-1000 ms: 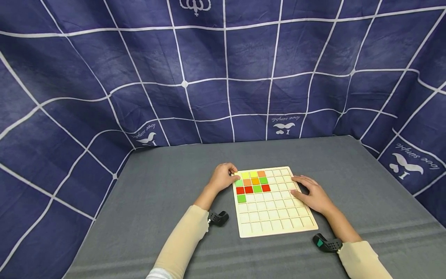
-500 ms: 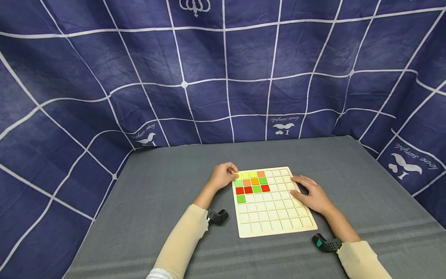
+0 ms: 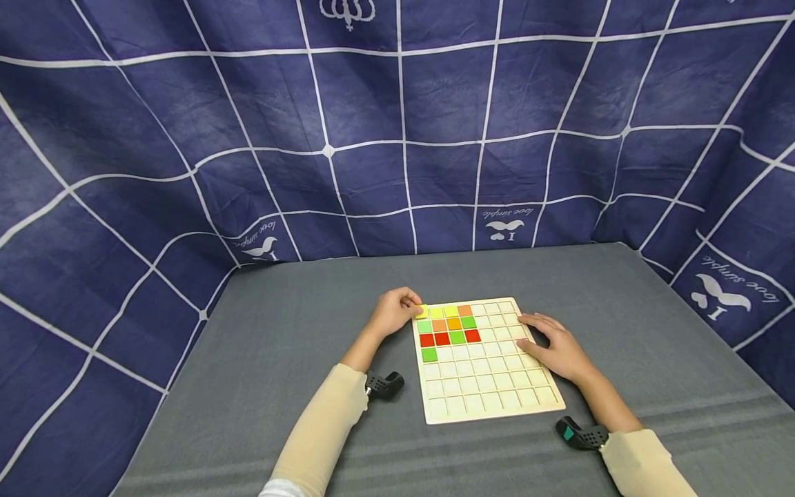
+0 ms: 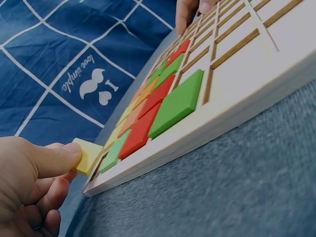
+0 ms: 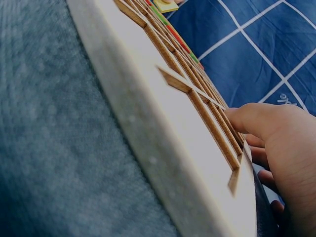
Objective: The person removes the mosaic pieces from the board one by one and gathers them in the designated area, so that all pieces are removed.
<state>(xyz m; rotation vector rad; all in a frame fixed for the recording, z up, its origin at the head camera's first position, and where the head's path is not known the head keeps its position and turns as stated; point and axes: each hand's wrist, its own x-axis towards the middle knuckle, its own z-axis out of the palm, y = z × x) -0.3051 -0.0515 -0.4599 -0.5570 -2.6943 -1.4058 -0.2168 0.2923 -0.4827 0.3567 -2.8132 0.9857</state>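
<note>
A pale wooden grid board [image 3: 497, 383] lies flat on the grey cloth. My left hand [image 3: 393, 312] is at its far left corner, pinching a yellow square tile [image 4: 89, 156] between thumb and fingers. In the left wrist view that tile is tilted and raised over the bare corner cell, beside a light green tile [image 4: 115, 152]. Red tiles [image 3: 442, 339], a darker green tile [image 3: 429, 355] and several yellow and orange ones fill nearby cells. My right hand [image 3: 555, 348] rests along the board's right edge, fingers extended and thumb [image 5: 242, 116] touching the top.
Grey cloth [image 3: 298, 310] covers the table all round the board. A blue curtain [image 3: 360, 103] with white lines hangs behind and at both sides. Each wrist carries a black strapped device, one at the left [image 3: 385, 385] and one at the right [image 3: 582, 433].
My left hand has shifted slightly left and away from me. The yellow tile in its pinch, hidden a second ago, now shows at the corner. My right hand stays put.
</note>
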